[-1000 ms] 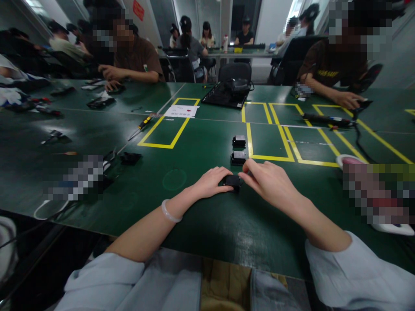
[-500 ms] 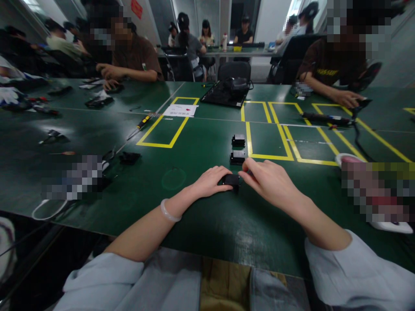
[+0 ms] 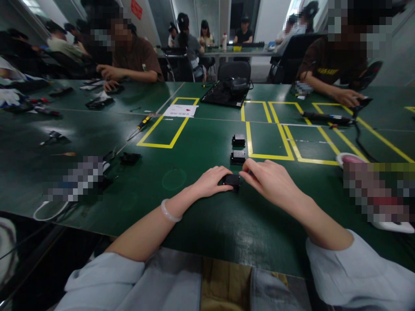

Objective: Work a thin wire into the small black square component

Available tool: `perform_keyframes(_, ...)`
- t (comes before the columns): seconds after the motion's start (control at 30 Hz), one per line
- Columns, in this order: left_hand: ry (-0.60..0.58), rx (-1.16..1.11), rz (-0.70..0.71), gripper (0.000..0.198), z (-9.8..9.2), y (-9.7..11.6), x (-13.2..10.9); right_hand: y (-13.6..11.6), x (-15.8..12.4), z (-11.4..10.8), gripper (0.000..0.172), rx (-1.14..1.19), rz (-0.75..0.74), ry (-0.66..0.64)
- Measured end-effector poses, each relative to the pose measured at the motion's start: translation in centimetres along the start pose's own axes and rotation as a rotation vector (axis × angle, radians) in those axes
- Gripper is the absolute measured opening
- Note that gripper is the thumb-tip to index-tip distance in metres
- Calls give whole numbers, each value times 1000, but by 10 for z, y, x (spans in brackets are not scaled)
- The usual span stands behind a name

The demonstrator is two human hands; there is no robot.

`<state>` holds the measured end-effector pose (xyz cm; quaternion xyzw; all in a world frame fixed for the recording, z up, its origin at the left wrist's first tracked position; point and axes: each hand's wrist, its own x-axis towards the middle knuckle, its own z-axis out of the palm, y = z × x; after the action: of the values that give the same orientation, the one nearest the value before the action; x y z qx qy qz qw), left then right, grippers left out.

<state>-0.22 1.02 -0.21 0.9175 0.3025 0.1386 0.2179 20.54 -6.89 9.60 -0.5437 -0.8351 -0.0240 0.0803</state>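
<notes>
Seen from above, two bare hands work over a small black block (image 3: 232, 180) resting on the green desk (image 3: 207, 229), in front of the person's body. Taking that block as the clock's centre, the left hand (image 3: 212, 181) comes in from nine o'clock, its fingers and thumb closed around the block's near end. The right hand (image 3: 274, 183) comes in from three o'clock, fingers curled, thumb and forefinger close to the block's right edge; whether they grip something small there cannot be told. Over the last second very little has changed: both hands have stayed in place, and the block's top looks only slightly different in tilt. That suggests fine, steady work on this one block, with the left hand bracing it. At twelve o'clock, just beyond, stand two similar black units, the nearer unit (image 3: 238, 157) close to the right hand's knuckles and the farther unit (image 3: 239, 140) behind it. At ten o'clock, well apart, lies a yellow-and-black screwdriver (image 3: 142, 124). Yellow tape outlines (image 3: 270, 157) mark the desk toward one o'clock, where a co-worker's hand (image 3: 350, 98) touches a dark device.
</notes>
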Motion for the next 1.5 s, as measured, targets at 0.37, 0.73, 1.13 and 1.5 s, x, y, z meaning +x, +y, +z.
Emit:
perform_keyframes(0.37,6,15,17,40,1,-2,0,-1,-1,-1,17,64,-2,29)
perform_keyframes(0.73,-4,6,-1,43,1,-2,0,-1,1,2,22,-38,30,12)
perform_keyframes(1.13,3,8,3,39,0,0,1,-2,-1,-1,18,94,19,24)
perform_keyframes(1.5,-2,18,4,41,1,-1,1,2,-1,1,19,48,24,5)
